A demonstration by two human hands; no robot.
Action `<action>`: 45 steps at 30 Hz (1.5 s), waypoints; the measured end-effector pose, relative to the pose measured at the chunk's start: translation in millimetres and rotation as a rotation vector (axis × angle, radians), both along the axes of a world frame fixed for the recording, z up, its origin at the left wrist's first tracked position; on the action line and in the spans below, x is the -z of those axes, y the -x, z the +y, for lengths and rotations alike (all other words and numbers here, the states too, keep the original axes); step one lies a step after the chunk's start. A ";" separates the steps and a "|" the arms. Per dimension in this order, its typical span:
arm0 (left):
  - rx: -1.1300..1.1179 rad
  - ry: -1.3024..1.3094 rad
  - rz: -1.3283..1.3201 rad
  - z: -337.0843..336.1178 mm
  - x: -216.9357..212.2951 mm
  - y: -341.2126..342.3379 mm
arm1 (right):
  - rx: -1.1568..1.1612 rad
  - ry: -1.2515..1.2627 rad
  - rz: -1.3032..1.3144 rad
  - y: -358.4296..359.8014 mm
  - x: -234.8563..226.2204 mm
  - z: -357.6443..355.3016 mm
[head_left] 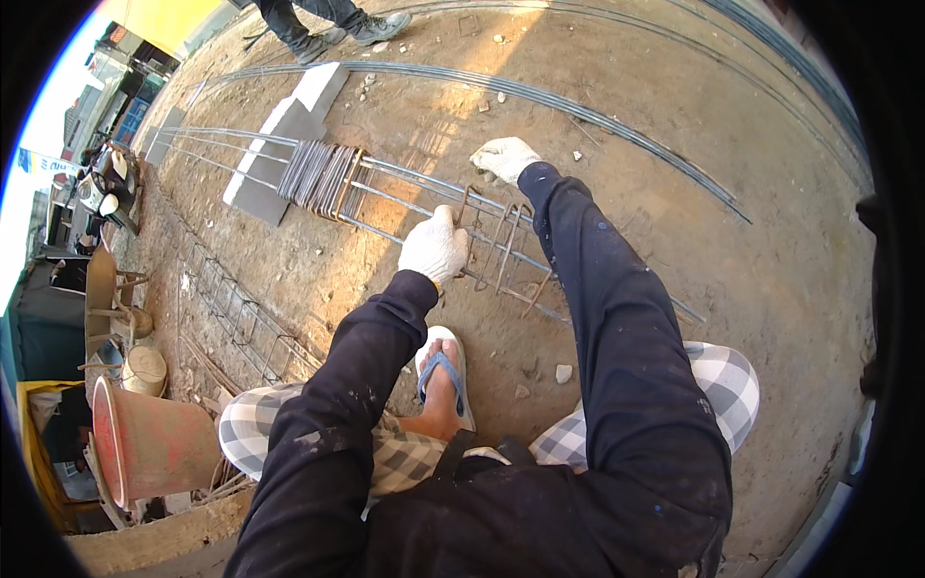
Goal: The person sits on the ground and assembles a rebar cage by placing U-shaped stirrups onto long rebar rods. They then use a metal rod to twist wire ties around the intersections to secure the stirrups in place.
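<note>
Left gloved hand (pixel 434 247), closed on one wire stirrup (pixel 463 205) along steel bars (pixel 416 179); right hand (pixel 505 160), fingers curled, contents undeterminable.

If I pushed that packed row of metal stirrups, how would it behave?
The stirrup row would probably slide rather than roll, since the long steel bars run through it. It may spread unevenly, as it looks like separate pieces. Each is likely stiff, being bent metal rod.

Long, straight grey steel bars (pixel 414 177) pass beneath my gloved left hand (pixel 434 246). Just right of my grip, thin rust-brown rectangular wire hoops (pixel 509 247) stand loosely spaced, somewhat tilted; to its upper left, grey-brown wire hoops (pixel 323 180) sit packed tightly along the bars.
</note>
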State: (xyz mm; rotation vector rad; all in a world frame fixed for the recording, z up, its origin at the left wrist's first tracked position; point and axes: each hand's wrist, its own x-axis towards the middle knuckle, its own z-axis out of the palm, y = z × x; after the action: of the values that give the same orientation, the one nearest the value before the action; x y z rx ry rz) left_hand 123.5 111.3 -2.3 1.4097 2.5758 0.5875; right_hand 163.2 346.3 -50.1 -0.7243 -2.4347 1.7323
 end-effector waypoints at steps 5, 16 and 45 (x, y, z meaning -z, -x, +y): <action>0.036 -0.059 -0.002 -2.3 1.5 0.1 | -0.448 -0.623 -0.143 7.7 -14.0 1.8; 0.019 -0.072 -0.016 -0.6 0.3 -3.6 | -0.367 -0.701 -0.182 17.9 -3.8 -22.6; -0.020 0.106 -0.041 -6.1 -14.3 -13.0 | -0.694 -0.848 -0.214 9.9 29.6 -5.4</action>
State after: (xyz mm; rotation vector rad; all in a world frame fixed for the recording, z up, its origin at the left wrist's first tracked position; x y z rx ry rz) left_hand 136.5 105.2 12.0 1.3263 2.5513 0.4701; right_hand 153.3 340.9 -79.6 0.0586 -3.3898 0.5064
